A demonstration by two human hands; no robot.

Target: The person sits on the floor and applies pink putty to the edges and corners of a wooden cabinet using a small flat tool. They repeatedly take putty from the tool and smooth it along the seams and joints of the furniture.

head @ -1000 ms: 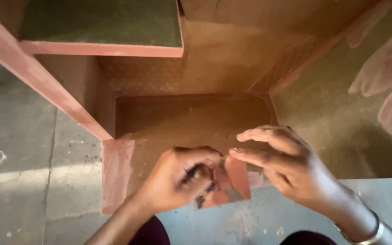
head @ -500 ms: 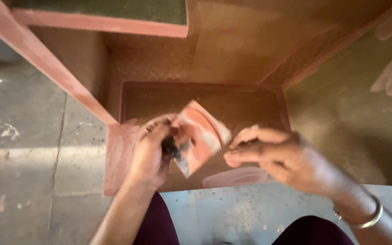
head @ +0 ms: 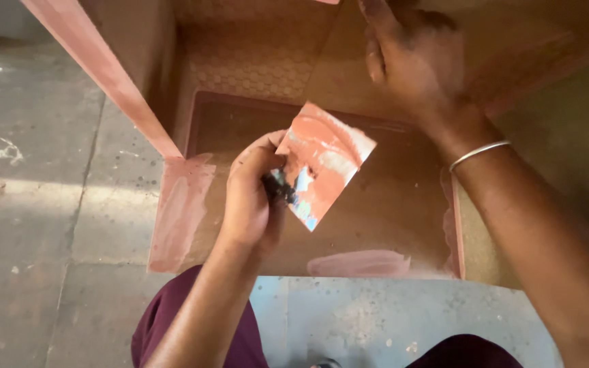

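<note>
My left hand [head: 252, 197] grips a flat square card [head: 322, 163] smeared with reddish-pink paste, pinched at its lower left corner above the floor of an open wooden cabinet [head: 390, 204]. My right hand [head: 410, 58] is raised further into the cabinet, fingers together and laid flat against its back panel, holding nothing that I can see. A silver bangle [head: 478, 153] circles my right wrist.
Pink paste patches [head: 359, 262] mark the cabinet's front edge and left corner [head: 182, 204]. A pink-edged side panel [head: 103, 75] slants down from the upper left. Grey concrete floor [head: 35, 191] lies left and in front. My knees in dark maroon cloth [head: 165, 320] sit at the bottom.
My right hand has left the card and risen up to the cabinet's back panel. My left hand still holds the card, now tilted with its smeared face up.
</note>
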